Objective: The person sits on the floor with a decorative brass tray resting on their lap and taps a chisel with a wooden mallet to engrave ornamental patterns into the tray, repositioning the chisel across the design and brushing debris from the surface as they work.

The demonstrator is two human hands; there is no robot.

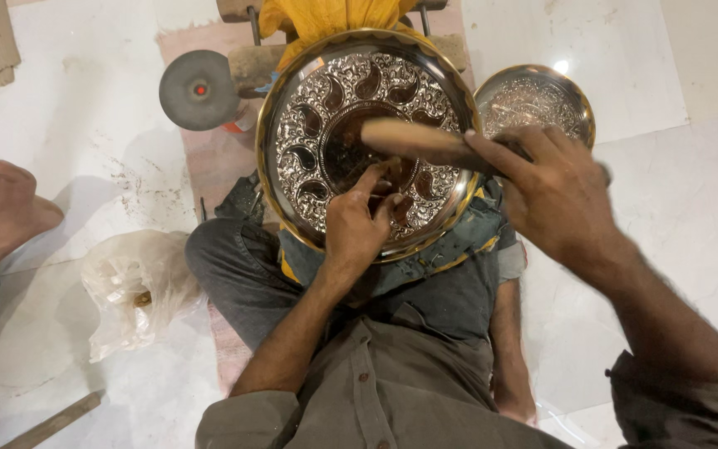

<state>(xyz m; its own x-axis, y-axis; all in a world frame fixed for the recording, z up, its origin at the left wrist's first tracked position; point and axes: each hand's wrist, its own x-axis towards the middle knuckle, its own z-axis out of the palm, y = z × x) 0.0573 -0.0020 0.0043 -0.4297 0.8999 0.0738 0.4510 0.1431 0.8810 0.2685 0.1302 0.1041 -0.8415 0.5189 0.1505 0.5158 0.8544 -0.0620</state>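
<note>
Embossed metal plate (313,125): we judge it stiff, thin, dentable; hold by rim. Left hand (357,223) pinches a small punch; right hand (554,195) wraps a wooden mallet (413,140).

bright overhead light — tray (367,137) glare | right hand (554,195) motion-blurred

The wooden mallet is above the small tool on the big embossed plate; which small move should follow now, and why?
Probably a short, light tap downward. The right hand holds the wooden mallet raised over the plate, and the left hand pinches a thin tool against the dark centre. The mallet head looks nearly above the tool, so only a small drop seems needed.
</note>
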